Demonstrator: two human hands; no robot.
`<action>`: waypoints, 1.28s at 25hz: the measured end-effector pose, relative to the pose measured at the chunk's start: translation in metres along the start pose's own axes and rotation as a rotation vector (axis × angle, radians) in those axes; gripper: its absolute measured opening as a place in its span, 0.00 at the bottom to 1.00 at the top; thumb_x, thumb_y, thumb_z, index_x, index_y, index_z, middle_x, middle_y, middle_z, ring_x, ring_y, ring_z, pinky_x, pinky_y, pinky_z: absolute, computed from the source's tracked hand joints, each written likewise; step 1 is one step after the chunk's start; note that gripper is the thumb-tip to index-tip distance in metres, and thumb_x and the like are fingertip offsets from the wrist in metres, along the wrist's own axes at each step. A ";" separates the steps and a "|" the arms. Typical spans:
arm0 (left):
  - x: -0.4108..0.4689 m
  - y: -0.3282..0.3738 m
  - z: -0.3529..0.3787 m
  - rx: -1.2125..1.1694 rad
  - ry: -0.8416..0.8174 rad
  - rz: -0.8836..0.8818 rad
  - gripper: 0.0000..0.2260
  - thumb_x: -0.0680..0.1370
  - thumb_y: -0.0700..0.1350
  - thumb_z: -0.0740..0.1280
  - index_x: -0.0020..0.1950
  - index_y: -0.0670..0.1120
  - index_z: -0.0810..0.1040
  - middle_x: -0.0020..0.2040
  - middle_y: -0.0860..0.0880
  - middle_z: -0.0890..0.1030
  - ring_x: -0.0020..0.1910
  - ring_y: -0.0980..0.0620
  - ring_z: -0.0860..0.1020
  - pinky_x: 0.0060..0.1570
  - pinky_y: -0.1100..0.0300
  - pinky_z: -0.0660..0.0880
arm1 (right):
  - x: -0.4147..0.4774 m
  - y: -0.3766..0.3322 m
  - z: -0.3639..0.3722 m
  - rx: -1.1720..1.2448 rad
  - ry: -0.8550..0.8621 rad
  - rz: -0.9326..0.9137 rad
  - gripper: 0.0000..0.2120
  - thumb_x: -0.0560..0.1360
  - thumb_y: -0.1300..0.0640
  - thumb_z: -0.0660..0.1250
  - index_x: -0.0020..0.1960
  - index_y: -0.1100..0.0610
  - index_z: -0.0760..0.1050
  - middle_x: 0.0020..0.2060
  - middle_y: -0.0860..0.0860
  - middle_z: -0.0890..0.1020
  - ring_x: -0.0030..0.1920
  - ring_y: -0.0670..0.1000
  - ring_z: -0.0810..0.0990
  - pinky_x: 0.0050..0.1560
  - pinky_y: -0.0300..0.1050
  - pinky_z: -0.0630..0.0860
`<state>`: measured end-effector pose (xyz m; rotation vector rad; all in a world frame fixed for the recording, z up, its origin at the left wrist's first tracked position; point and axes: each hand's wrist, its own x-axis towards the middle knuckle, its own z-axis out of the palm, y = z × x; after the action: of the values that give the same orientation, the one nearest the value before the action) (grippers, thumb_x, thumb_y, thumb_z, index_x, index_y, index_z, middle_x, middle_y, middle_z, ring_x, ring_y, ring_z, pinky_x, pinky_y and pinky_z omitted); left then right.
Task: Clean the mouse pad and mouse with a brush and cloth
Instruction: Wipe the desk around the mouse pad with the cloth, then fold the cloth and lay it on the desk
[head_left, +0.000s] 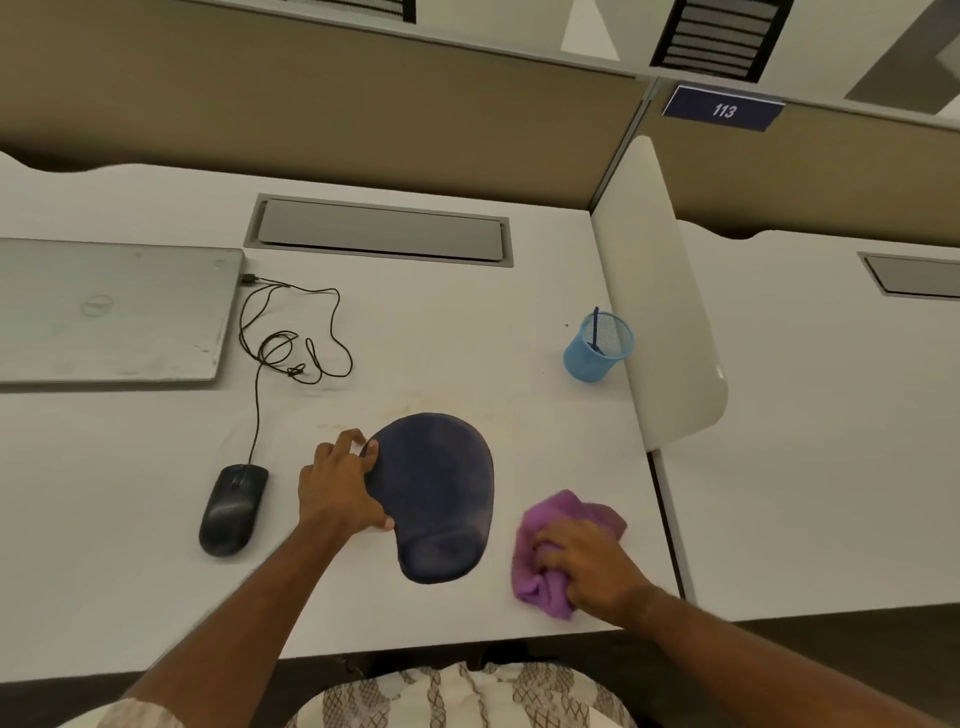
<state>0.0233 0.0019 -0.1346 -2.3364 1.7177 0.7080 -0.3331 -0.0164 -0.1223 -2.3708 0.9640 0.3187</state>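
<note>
A white surface fills a cubicle with beige partitions; a "113" plate hangs upper right. Lower centre, the left hand has its grip on the left edge of the mouse pad. Lower right, the right hand clutches the purple cloth. The mouse lies lower left, below a closed laptop.

Mouse pad between mouse and cloth

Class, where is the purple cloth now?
In the head view, the purple cloth lies on the desk right of the mouse pad, under the right hand.
</note>
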 end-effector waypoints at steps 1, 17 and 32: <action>0.001 -0.001 0.001 0.002 0.001 0.002 0.52 0.58 0.69 0.77 0.77 0.56 0.61 0.74 0.54 0.60 0.69 0.47 0.64 0.61 0.52 0.73 | -0.022 0.008 0.006 -0.041 -0.019 0.006 0.10 0.78 0.50 0.63 0.55 0.46 0.81 0.59 0.41 0.77 0.60 0.40 0.72 0.63 0.39 0.69; -0.020 0.066 -0.040 -0.374 0.034 0.193 0.32 0.65 0.56 0.79 0.68 0.58 0.74 0.64 0.56 0.78 0.64 0.50 0.76 0.55 0.61 0.75 | -0.145 0.020 -0.064 0.243 0.330 0.533 0.20 0.73 0.51 0.72 0.58 0.32 0.71 0.47 0.34 0.80 0.45 0.38 0.81 0.51 0.34 0.80; -0.048 0.245 -0.112 -0.493 0.092 0.844 0.07 0.77 0.53 0.70 0.54 0.57 0.83 0.48 0.59 0.83 0.49 0.57 0.78 0.46 0.68 0.71 | -0.088 0.020 -0.138 0.629 0.694 0.334 0.20 0.69 0.52 0.78 0.56 0.41 0.74 0.47 0.38 0.82 0.49 0.41 0.82 0.47 0.31 0.79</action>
<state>-0.1845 -0.0816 0.0223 -1.8064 2.8678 1.2728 -0.4083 -0.0574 0.0185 -1.7287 1.5008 -0.6497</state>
